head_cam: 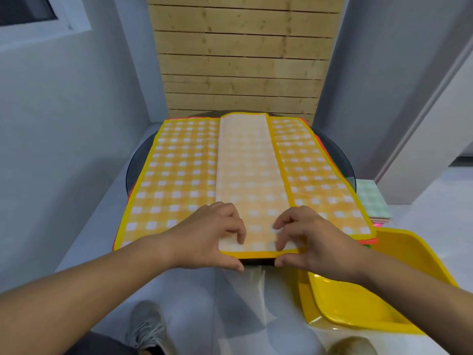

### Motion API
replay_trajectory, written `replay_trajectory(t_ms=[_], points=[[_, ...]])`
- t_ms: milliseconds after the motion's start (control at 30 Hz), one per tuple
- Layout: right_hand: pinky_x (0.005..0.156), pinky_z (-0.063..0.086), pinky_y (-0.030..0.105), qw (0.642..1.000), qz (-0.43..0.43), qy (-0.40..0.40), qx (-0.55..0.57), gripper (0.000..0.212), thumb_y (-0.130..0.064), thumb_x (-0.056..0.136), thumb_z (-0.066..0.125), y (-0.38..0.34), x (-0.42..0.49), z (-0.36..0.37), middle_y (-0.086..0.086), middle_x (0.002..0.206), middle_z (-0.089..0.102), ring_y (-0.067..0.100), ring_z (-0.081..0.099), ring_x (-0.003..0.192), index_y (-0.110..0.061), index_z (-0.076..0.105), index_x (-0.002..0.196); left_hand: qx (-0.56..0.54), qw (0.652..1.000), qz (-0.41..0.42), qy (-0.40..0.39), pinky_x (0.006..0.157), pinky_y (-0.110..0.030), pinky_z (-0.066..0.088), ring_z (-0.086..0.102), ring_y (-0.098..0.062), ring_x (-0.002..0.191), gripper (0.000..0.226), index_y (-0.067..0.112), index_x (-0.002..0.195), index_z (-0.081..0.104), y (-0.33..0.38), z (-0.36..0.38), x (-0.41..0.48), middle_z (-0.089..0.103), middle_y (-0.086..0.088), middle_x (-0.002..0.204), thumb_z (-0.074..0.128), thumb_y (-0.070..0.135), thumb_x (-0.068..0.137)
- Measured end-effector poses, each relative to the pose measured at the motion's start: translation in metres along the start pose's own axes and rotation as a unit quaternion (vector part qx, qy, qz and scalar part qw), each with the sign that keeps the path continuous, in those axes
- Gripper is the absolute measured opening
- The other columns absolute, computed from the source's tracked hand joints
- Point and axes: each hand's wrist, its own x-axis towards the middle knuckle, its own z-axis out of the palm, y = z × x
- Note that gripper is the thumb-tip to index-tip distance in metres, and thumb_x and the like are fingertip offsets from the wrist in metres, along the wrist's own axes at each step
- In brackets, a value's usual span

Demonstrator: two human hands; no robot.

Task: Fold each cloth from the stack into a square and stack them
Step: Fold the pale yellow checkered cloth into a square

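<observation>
Round dark glass table (133, 162) before a wooden slat wall, with the stack of checked cloths (179, 170) spread over it. On top lies the folded yellow strip (248, 162), its long axis running straight away from both hands. Left hand (212, 234) and right hand (312, 237) are equally near, each pinching a near-end corner, fingers on top, thumb beneath. Looks set to carry that end forward.

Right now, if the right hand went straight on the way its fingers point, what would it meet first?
Likely the left hand: the right hand points across the near end of the folded cloth that both pinch, toward it.
</observation>
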Motion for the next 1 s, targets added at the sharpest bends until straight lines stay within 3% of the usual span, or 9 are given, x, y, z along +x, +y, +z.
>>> replay_trajectory(t_ms=[200,333,467,633,800,900,933,1000], points=[[0.091,0.048,0.030,0.998,-0.020,0.049,-0.017,0.019,-0.044,0.073,0.082,-0.002,-0.007,0.009,-0.017,0.112,0.055,0.003,0.045,0.112,-0.032,0.072,0.084,-0.006,0.999,0.007,0.045,0.092,-0.026,0.039,0.048,0.000,0.097,0.030,0.036,0.092,0.067,0.000,0.008,-0.006,0.054,0.019,0.097,0.079,0.057,0.074],[0.083,0.051,0.035,0.993,-0.067,0.072,-0.064,0.020,-0.052,0.083,0.065,-0.001,-0.006,0.010,-0.017,0.106,0.060,0.005,0.052,0.104,-0.032,0.070,0.085,-0.015,0.997,0.013,0.071,0.086,-0.022,0.040,0.052,0.001,0.091,0.023,0.034,0.083,0.070,0.000,0.009,-0.007,0.059,0.020,0.088,0.077,0.055,0.077],[0.077,0.052,0.032,0.989,-0.087,0.079,-0.088,0.026,-0.050,0.091,0.053,-0.002,-0.005,0.005,-0.015,0.094,0.064,0.007,0.057,0.092,-0.029,0.067,0.089,-0.032,0.996,0.027,0.084,0.079,-0.026,0.048,0.058,-0.002,0.087,0.020,0.031,0.079,0.072,0.002,0.002,-0.008,0.064,0.018,0.083,0.076,0.051,0.081],[0.072,0.049,0.022,0.986,-0.077,0.131,-0.065,0.028,-0.053,0.095,0.044,-0.011,0.004,-0.021,-0.018,0.092,0.061,0.004,0.058,0.087,-0.031,0.061,0.094,-0.088,0.984,0.044,0.151,0.082,-0.024,0.049,0.064,-0.008,0.089,0.017,0.028,0.080,0.075,0.010,-0.032,-0.002,0.067,0.016,0.084,0.076,0.045,0.079],[0.066,0.045,0.015,0.977,-0.058,0.207,-0.005,0.016,-0.043,0.091,0.058,-0.023,0.036,-0.062,-0.018,0.083,0.063,0.007,0.060,0.082,-0.030,0.065,0.088,-0.122,0.978,0.006,0.170,0.083,-0.016,0.047,0.064,-0.008,0.092,0.015,0.026,0.089,0.074,0.005,-0.074,0.012,0.067,0.017,0.089,0.084,0.024,0.078],[0.065,0.044,0.013,0.967,-0.016,0.235,0.100,0.008,-0.036,0.085,0.071,-0.021,0.065,-0.082,-0.014,0.078,0.066,0.005,0.062,0.077,-0.029,0.069,0.082,-0.194,0.957,-0.041,0.212,0.068,-0.015,0.047,0.060,-0.002,0.070,0.014,0.024,0.081,0.073,-0.005,-0.088,0.030,0.068,0.011,0.076,0.080,0.012,0.082],[0.066,0.045,0.015,0.955,0.007,0.239,0.173,0.015,-0.041,0.081,0.075,-0.017,0.074,-0.087,-0.011,0.077,0.067,0.005,0.062,0.074,-0.027,0.071,0.083,-0.226,0.944,-0.055,0.235,0.063,-0.016,0.045,0.056,-0.001,0.062,0.012,0.021,0.080,0.073,-0.009,-0.092,0.038,0.065,0.008,0.070,0.079,0.011,0.084],[0.072,0.053,0.032,0.924,0.064,0.231,0.299,0.035,-0.056,0.073,0.078,-0.003,0.090,-0.091,0.000,0.082,0.068,0.015,0.065,0.079,-0.026,0.071,0.090,-0.283,0.912,-0.074,0.286,0.058,-0.017,0.044,0.055,-0.004,0.059,0.008,0.012,0.080,0.073,-0.017,-0.098,0.059,0.064,0.006,0.066,0.078,0.010,0.085]])
